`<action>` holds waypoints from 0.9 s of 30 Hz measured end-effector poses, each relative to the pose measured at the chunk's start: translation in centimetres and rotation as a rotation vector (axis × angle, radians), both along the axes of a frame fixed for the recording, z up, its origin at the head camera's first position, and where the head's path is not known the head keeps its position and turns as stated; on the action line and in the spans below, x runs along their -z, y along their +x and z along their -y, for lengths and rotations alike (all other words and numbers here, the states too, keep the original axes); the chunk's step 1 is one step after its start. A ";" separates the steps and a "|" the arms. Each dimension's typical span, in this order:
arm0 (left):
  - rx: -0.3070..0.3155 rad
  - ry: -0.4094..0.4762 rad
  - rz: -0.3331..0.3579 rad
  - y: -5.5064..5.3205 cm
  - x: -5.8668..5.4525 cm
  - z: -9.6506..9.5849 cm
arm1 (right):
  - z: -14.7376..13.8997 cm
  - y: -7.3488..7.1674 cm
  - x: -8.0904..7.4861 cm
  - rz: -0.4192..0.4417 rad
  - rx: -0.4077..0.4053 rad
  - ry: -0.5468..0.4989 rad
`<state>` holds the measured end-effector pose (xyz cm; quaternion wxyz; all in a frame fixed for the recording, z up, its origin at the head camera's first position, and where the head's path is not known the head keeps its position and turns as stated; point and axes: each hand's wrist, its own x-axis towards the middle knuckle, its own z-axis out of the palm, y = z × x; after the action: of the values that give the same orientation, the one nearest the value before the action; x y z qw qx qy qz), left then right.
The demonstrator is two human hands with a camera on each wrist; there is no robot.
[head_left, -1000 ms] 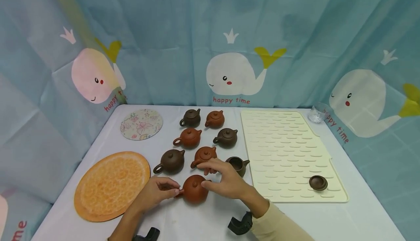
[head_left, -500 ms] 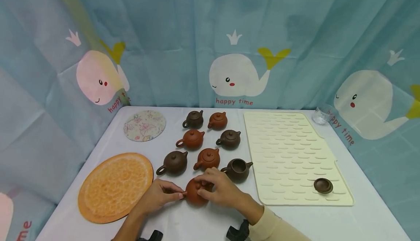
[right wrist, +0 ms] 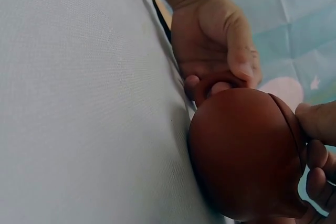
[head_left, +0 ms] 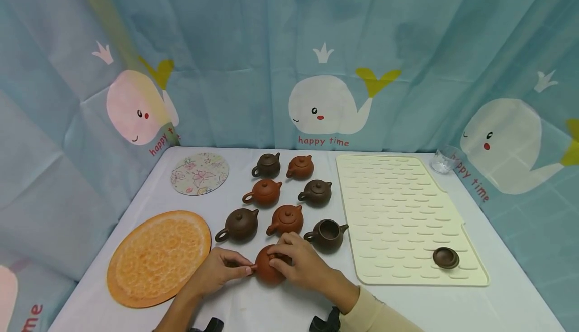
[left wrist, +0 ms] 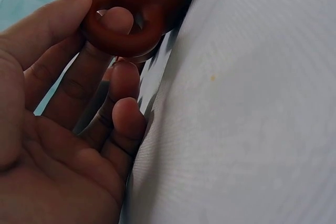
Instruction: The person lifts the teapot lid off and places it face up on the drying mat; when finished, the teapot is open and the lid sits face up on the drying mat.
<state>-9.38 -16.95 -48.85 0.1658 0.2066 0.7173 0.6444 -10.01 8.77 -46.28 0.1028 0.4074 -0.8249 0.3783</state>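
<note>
A round reddish-brown clay teapot (head_left: 268, 270) stands on the white cloth near the front. My left hand (head_left: 219, 273) pinches its ring-shaped handle (left wrist: 126, 43), with one fingertip through the loop. My right hand (head_left: 302, 266) is over the top, thumb and fingers gripping the lid (right wrist: 294, 119) around its knob, which they largely hide. In the right wrist view the lid appears seated on the body. Just behind stand a red teapot (head_left: 288, 220) with its lid on and a dark teapot (head_left: 329, 235) with its mouth uncovered.
More lidded teapots stand in rows behind, including a dark one (head_left: 242, 225). At right lies a cream ridged mat (head_left: 389, 206) bearing a small dark lid (head_left: 446, 257). A clear cup (head_left: 444, 159), an orange round mat (head_left: 158, 259) and a floral round mat (head_left: 200, 173) lie around.
My right hand has come down from beside the front teapot onto its lid and now grips there. My left hand keeps its pinch on the handle. The head view has shifted slightly.
</note>
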 end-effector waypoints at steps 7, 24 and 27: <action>0.007 0.016 -0.013 0.0 0.4 0.2 | -0.1 -0.5 0.3 -0.017 -0.034 -0.090; -0.027 -0.065 0.013 -0.2 0.4 0.2 | -0.9 -0.7 -0.5 0.448 -0.002 -0.427; -0.025 -0.059 0.013 -0.2 0.3 0.2 | -0.9 -0.6 -0.9 0.644 -0.051 -0.526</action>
<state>-9.55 -17.13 -49.17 0.1685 0.1884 0.7374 0.6263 -10.58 9.67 -45.37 -0.0694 0.2484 -0.6799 0.6864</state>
